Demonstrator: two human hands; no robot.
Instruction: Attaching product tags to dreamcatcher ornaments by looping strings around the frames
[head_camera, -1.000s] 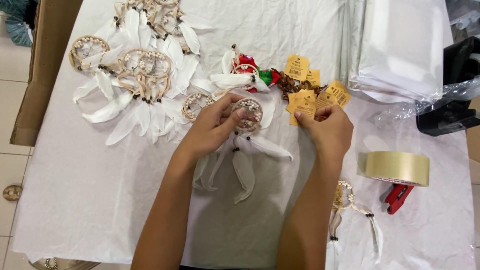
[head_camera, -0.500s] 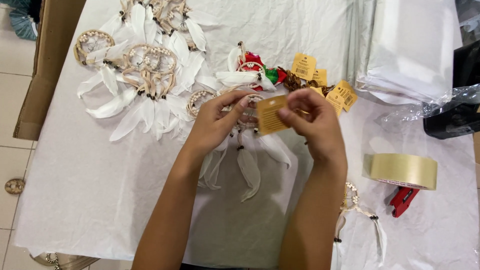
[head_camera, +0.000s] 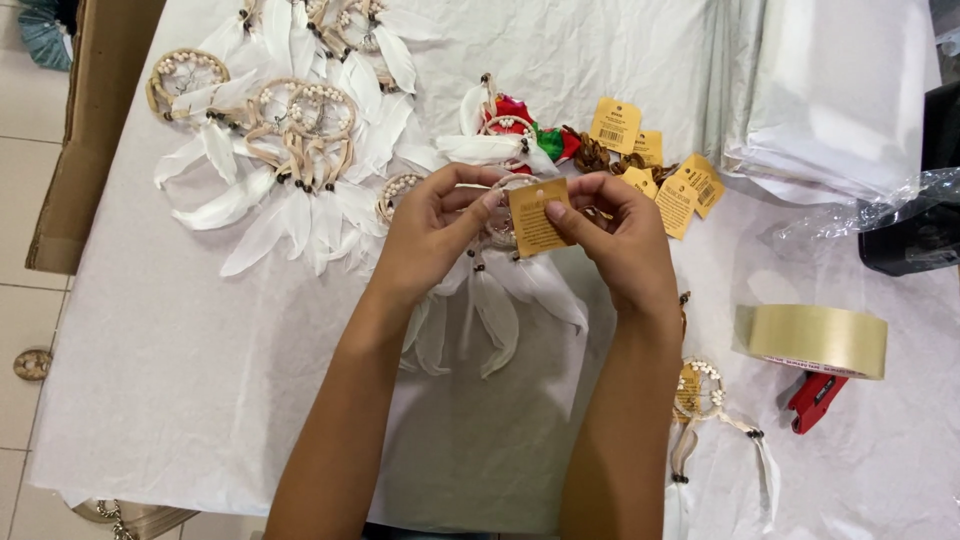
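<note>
A yellow paper tag (head_camera: 538, 217) is pinched between the fingertips of both hands near the middle of the white-covered table (head_camera: 180, 380), a little toward its far edge. The right hand (head_camera: 620, 245) is closed on the tag's right side; the left hand (head_camera: 430, 235) grips its left edge together with the hoop of a white-feathered dreamcatcher (head_camera: 500, 290), whose feathers trail toward the near edge beneath the hands. Just beyond the hands lie loose yellow tags (head_camera: 655, 165) and a red and green ornament (head_camera: 530, 130). A heap of dreamcatchers (head_camera: 290, 130) fills the far left corner. Toward the right edge sit a tape roll (head_camera: 815, 338), a red tool (head_camera: 812, 398) and another tagged dreamcatcher (head_camera: 705, 400).
</note>
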